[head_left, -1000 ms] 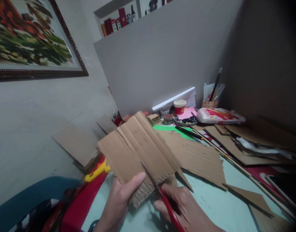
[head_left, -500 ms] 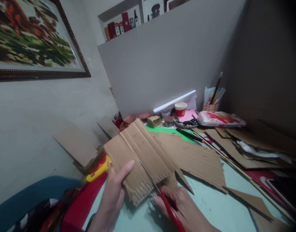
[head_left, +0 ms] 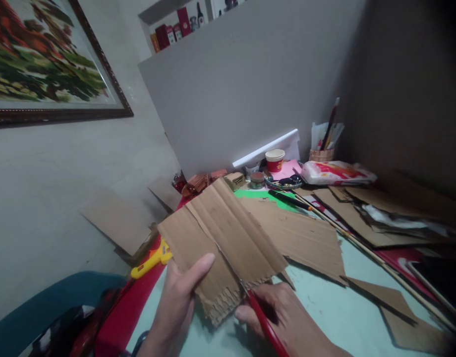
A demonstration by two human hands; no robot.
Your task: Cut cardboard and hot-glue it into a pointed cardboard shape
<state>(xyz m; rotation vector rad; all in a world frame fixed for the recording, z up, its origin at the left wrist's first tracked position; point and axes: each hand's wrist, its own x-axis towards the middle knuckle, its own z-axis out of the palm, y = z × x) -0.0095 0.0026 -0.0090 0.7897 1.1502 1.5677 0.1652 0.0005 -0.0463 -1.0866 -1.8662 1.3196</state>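
Near the left edge of the table (head_left: 324,317) lies a yellow tool (head_left: 149,263). Right of it, the left hand (head_left: 179,292) is clamped on a cardboard sheet (head_left: 228,233), thumb on top, other fingers hidden; the sheet is held tilted above the table's near edge, probably to steady it and leave room for a blade beneath. The right hand (head_left: 287,312) is closed around the red handles of the scissors (head_left: 265,320), apparently angled so the visible blade follows the corrugations. Farther right, a bigger cardboard piece (head_left: 310,238) lies flat, apparently set aside.
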